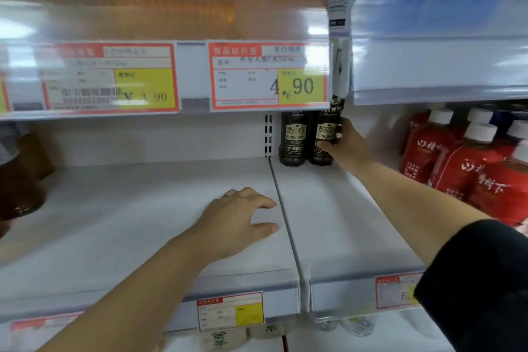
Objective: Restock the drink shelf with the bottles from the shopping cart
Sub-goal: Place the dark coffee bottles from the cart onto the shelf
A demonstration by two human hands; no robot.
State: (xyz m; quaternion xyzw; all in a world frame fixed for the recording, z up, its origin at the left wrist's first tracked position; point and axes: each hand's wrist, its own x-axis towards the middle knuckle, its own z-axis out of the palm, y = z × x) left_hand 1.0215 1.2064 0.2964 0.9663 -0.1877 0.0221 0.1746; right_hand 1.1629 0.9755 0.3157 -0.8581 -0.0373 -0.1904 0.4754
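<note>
Two dark coffee bottles stand at the back of the white shelf [337, 226]. My right hand [347, 146] grips the right bottle [325, 137], fingers curled round its side. The left bottle [293, 140] stands upright right beside it. My left hand [243, 217] rests on the bare shelf surface near the seam between two shelf boards, fingers loosely bent, holding nothing. The shopping cart is out of sight.
Red bottles with white caps [457, 160] fill the shelf to the right. Dark brown bottles [20, 180] stand at the far left. An upper shelf edge with price tags [268, 77] hangs low overhead. More bottles show on the shelf below [225, 340].
</note>
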